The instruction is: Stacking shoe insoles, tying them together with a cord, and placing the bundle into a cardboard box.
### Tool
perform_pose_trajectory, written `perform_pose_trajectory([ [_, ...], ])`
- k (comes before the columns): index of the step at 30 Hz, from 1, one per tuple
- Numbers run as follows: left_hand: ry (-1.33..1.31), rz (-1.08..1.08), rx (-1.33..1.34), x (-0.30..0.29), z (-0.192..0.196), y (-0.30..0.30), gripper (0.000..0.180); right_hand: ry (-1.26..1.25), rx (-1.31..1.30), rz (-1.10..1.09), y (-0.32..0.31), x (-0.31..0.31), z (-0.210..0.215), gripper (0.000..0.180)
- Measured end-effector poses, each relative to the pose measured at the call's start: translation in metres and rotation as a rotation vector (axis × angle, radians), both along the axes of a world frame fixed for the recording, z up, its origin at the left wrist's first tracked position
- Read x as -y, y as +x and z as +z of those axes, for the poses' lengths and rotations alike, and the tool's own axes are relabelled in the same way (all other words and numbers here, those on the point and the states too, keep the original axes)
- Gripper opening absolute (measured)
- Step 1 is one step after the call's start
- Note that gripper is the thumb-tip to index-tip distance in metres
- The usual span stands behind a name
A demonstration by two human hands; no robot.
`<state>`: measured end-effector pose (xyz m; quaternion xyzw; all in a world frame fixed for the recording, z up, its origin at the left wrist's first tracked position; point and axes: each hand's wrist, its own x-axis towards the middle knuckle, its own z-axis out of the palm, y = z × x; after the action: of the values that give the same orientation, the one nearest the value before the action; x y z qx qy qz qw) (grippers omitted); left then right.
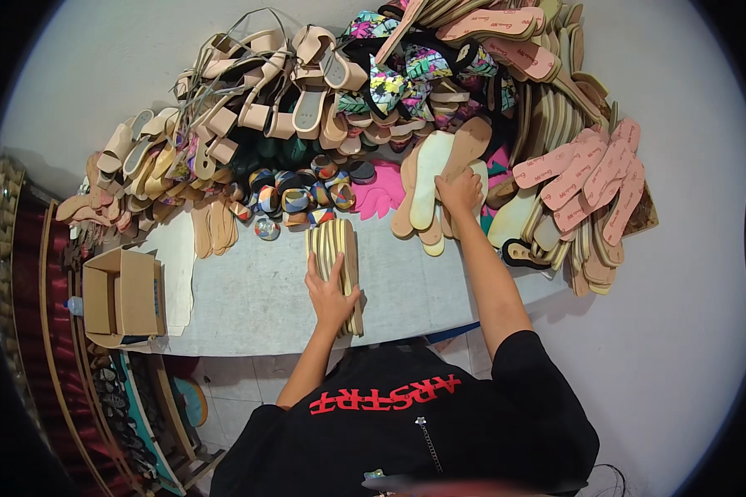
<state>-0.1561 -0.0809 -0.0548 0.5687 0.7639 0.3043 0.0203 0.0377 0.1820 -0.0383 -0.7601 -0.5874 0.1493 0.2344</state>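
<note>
My left hand (331, 298) is closed around a row of shoe insoles (333, 240) standing on edge on the grey table, fingers spread over the top and thumb along the right side. The row shows cream and tan edges. Further off and to the right, my right hand (462, 195) grips the near part of a pale insole (432, 178) on a loose pile. Brown insoles (473, 139) lie beside and beneath it. The palm hides some of this pile.
Beige sandals (311, 103) are heaped along the wall. Colourful patterned straps (294, 199) and pink pieces (377, 189) lie nearer. Stacked pink insoles (584, 178) fill the right end. An open cardboard box (124, 294) stands at the left edge of the table (249, 290).
</note>
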Motion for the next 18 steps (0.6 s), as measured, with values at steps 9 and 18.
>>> perform_pose_trajectory([
  [9,0.027,-0.008,0.008,-0.009,0.002,-0.002,0.07,-0.132,-0.172,0.012,-0.011,-0.013,0.0,0.065],
  [18,0.024,-0.013,0.018,0.001,0.005,-0.007,0.071,-0.026,-0.199,-0.159,-0.036,0.026,0.035,0.072],
])
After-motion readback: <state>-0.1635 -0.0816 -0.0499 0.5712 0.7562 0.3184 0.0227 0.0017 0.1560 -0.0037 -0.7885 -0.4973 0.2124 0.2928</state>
